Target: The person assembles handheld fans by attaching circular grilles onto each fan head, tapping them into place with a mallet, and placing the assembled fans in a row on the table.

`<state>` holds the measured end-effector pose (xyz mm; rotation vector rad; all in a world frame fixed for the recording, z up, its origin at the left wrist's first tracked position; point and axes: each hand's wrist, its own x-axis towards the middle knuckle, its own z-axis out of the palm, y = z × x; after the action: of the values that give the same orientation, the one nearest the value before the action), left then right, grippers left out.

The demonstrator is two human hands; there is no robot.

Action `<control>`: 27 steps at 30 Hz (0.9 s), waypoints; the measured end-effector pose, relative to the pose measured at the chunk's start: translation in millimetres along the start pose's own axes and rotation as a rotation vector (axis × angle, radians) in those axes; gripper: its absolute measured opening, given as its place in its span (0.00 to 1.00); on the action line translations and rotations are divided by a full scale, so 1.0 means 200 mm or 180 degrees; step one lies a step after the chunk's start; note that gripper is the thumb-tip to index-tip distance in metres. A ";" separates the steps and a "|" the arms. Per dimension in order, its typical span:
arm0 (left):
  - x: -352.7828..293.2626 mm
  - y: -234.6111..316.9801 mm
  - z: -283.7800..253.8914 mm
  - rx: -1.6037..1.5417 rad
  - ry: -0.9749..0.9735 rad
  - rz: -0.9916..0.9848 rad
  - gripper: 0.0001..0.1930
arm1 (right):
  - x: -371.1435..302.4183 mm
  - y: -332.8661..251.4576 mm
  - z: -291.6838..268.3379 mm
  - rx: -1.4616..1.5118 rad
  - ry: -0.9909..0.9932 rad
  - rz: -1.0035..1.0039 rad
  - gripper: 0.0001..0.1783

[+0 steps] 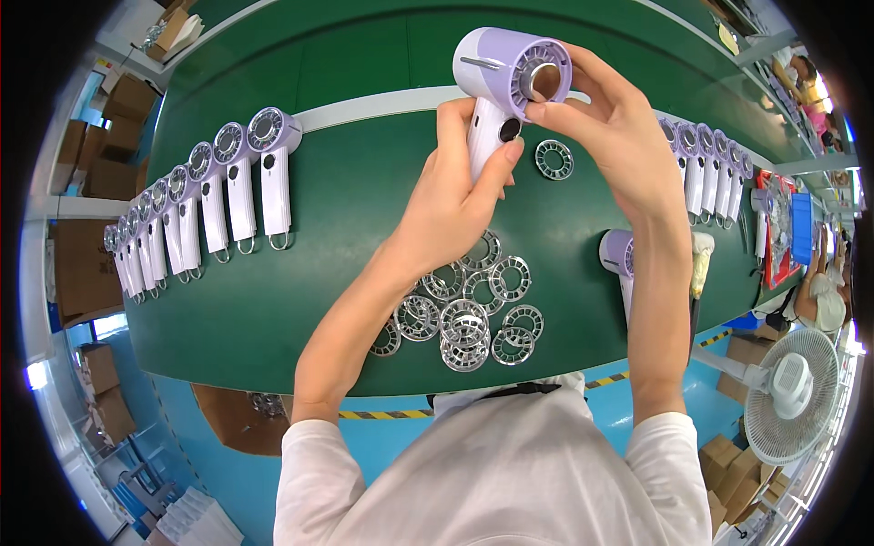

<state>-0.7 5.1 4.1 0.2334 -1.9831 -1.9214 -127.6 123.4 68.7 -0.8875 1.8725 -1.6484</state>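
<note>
Handheld fan [514,68], lilac and white, is held up above the table [337,227] in both hands, toward the far edge. Handle is gripped by the left hand [451,196]: fingers are clamped round it, thumb laid by the black oval button. Head is pinched at its open front by the right hand [624,127]: thumb set at the lower rim, other fingers at the far side, clamped on it. A slotted ring is seen around a shiny centre in that front.

One loose ring [542,161] is laid flat just below the head. A pile of rings [464,332] is spread near the close edge, some overlapped, partly covered by the left forearm.

Finished-looking fans are lined up in a left row [217,205] and a right row [712,187]. Another fan [616,252] is partly hidden by the right forearm. Cream-topped tool [702,259] is placed beside that forearm; its type can't be told. Blue bin [801,227] is seen farther right.
</note>
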 end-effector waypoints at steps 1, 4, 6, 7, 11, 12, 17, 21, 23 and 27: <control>0.00 0.00 0.00 0.0067 -0.0016 0.0013 0.17 | 0.00 0.00 0.00 0.0004 0.0018 0.0007 0.36; 0.01 -0.03 0.01 -0.0176 -0.0028 0.0033 0.16 | -0.01 0.03 0.01 -0.0628 0.0132 0.0051 0.32; 0.01 -0.03 0.02 -0.0478 0.0000 0.0046 0.16 | -0.03 0.04 0.01 0.0017 0.0127 -0.0124 0.34; 0.01 -0.02 0.02 -0.0825 -0.0090 -0.0004 0.17 | -0.04 0.04 0.02 0.0025 0.0121 -0.0129 0.34; 0.00 -0.01 0.02 -0.1210 -0.0192 0.0022 0.17 | -0.08 0.02 0.05 0.1037 -0.0045 0.0163 0.36; 0.00 0.00 0.02 -0.1209 -0.0195 0.0019 0.17 | -0.08 0.02 0.05 0.1101 -0.0078 0.0192 0.36; 0.00 0.01 0.02 -0.1190 -0.0195 0.0047 0.17 | -0.09 0.00 0.04 0.1165 -0.0162 0.0153 0.39; 0.00 0.01 0.02 -0.1097 -0.0186 0.0068 0.17 | -0.08 -0.01 0.06 0.1274 -0.0092 0.0188 0.38; 0.00 0.01 0.02 -0.1073 -0.0168 0.0076 0.17 | -0.08 -0.01 0.06 0.1180 -0.0070 0.0174 0.37; 0.00 0.00 0.02 -0.0999 -0.0164 0.0050 0.17 | -0.07 -0.01 0.08 0.1035 0.0145 -0.0015 0.34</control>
<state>-1.9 8.8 3.3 0.0848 -1.6747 -2.2116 -105.9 123.1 68.0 -0.7223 1.5672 -1.9191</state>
